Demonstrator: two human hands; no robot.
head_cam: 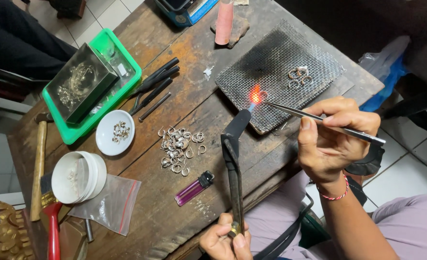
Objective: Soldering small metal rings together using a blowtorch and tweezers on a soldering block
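My left hand (224, 239) grips the base of a black gas torch (233, 159) at the table's near edge. Its nozzle points up at a dark wire-mesh pad (281, 58), where a small flame heats a glowing orange piece (255, 95). My right hand (333, 139) holds long metal tweezers (314, 117) whose tip reaches the glowing spot. Further back on the mesh lie a few small silver rings (300, 76). A pile of several silver ring pieces (178, 148) sits on the wood left of the torch.
A purple lighter (194, 188) lies near the front edge. A white dish (115, 132) of small parts, a round white tub (77, 176), a plastic bag (107, 204), a green tray (69, 130) with a dark box, black pliers (153, 89) and a hammer (39, 163) fill the left side.
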